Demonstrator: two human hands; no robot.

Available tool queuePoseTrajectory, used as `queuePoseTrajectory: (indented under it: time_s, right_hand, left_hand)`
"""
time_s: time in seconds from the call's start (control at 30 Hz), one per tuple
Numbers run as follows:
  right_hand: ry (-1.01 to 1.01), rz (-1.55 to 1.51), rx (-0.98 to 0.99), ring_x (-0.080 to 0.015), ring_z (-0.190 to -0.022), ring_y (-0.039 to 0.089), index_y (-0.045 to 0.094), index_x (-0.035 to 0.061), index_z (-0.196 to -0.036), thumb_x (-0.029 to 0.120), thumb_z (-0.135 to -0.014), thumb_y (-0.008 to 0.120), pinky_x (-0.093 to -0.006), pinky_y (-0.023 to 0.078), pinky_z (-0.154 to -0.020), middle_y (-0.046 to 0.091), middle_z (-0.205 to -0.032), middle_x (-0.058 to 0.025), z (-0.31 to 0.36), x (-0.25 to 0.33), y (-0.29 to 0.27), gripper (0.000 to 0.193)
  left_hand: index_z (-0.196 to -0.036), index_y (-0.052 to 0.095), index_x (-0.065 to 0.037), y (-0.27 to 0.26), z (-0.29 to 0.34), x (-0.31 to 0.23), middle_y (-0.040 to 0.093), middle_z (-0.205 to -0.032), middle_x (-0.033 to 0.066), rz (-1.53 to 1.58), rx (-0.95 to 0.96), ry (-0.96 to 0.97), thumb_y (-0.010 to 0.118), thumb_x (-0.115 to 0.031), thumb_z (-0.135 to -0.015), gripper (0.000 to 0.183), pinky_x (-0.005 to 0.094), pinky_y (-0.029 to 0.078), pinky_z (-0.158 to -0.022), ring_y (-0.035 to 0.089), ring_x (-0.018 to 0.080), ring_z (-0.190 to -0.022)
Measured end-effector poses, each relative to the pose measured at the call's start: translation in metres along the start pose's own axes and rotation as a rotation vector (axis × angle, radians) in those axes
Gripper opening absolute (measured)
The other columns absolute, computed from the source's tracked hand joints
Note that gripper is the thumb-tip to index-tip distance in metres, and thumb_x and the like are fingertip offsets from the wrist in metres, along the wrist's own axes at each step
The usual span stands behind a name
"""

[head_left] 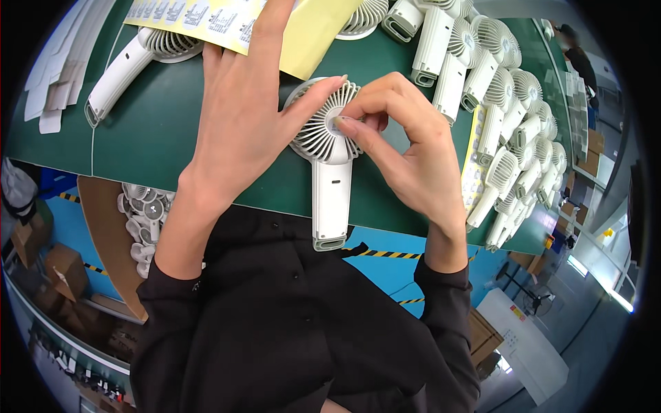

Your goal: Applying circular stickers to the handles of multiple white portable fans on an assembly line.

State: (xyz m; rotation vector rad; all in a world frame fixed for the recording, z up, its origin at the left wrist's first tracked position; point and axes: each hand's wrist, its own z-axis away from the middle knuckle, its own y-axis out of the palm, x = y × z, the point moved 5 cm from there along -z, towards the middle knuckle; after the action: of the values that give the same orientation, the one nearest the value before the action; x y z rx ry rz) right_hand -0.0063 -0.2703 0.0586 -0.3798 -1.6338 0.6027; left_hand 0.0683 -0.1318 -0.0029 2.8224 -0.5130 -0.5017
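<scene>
A white handheld fan [332, 196] lies at the table's front edge, its round grille away from me and its handle end jutting past the edge. My left hand [237, 120] holds a yellow-backed label sheet [213, 20], with the index finger over it and other fingers under its edge. That hand's stretched thumb rests on the fan's grille. Thumb and index finger of my right hand [406, 131] are pinched together at the centre of the grille. A small pale patch shows under the fingertips; what they hold is too small to make out.
Another fan [120, 79] lies at the left, partly under the sheet. Many white fans [499, 89] crowd the table's right side, beside another label sheet [473, 172]. White strips [58, 76] lie far left. Below the edge stands a brown container [110, 234] with white fan parts.
</scene>
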Motion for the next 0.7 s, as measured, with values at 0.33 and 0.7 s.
queuePoseTrajectory:
  time_s: [0.33,0.7]
  right_hand:
    - [-0.058,0.016,-0.011,-0.0149,-0.068,0.057,0.065,0.0007,-0.089,0.003,-0.082,0.072,-0.0277,0.047,-0.062,0.057,-0.086,-0.0053,0.001,-0.002,0.001,0.010]
    - [-0.131,0.266,-0.097,-0.0174,-0.076,0.058,0.065,0.0018,-0.090,0.000,-0.078,0.075,-0.0300,0.048,-0.067,0.057,-0.093,-0.0075,0.011,0.005,0.011,0.016]
  left_hand:
    - [-0.145,0.028,0.006,-0.001,0.008,-0.007,0.043,-0.139,0.0256,0.057,-0.005,-0.074,0.079,-0.023,-0.078,0.089,0.0451,0.029,-0.108,0.042,0.0418,-0.126]
    - [-0.145,0.028,0.006,-0.003,0.010,-0.004,0.043,-0.139,0.0259,0.119,-0.017,-0.131,0.079,-0.023,-0.078,0.089,0.0451,0.029,-0.109,0.042,0.0411,-0.127]
